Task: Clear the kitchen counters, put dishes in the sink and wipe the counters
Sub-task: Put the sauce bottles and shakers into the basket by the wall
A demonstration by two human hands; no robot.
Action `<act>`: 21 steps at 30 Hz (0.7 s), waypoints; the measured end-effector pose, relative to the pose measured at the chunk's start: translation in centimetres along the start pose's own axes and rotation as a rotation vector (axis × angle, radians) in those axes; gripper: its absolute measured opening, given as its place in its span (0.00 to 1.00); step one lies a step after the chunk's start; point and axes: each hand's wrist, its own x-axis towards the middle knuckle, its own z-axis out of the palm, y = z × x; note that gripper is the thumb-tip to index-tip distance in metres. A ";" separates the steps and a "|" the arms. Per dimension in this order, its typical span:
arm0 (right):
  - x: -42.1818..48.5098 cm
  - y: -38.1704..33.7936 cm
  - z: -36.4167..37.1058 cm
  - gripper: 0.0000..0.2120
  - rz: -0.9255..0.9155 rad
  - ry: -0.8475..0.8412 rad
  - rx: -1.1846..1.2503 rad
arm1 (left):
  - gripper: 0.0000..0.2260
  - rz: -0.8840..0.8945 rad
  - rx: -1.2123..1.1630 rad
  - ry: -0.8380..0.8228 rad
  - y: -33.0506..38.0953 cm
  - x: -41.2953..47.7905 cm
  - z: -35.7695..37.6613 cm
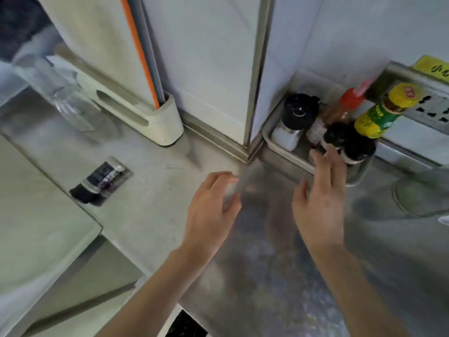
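Observation:
A metal tray [274, 119] sits in the counter's back corner, holding several condiment bottles: a black-capped shaker [295, 117], a red-capped bottle [345, 105], a yellow-capped green-labelled bottle [381, 113] and two black-lidded jars [347, 142]. My right hand [320, 200] hovers just in front of the tray, fingers straight and spread, fingertips near the black-lidded jars. My left hand [211, 205] is over the steel counter [267, 263] to the left of it, fingers loosely curved, holding nothing.
A cream cutting-board stand [145, 115] holds boards against the wall. A clear glass jar [65, 98] stands at the far left. A small dark bottle [97, 183] lies on the counter. A glass lid [422, 193] rests at the right, under a wall socket [432, 108].

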 end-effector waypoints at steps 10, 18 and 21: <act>-5.2 -6.8 6.8 0.17 -0.051 -0.334 0.166 | 0.22 -0.492 0.218 0.318 -14.2 -1.7 -12.2; -5.2 -9.6 8.0 0.16 0.040 -0.420 0.153 | 0.22 -0.719 0.155 0.235 -19.2 -0.7 -14.6; -4.9 -10.4 7.5 0.15 0.070 -0.467 0.154 | 0.19 -0.645 0.116 0.217 -17.0 -0.7 -15.3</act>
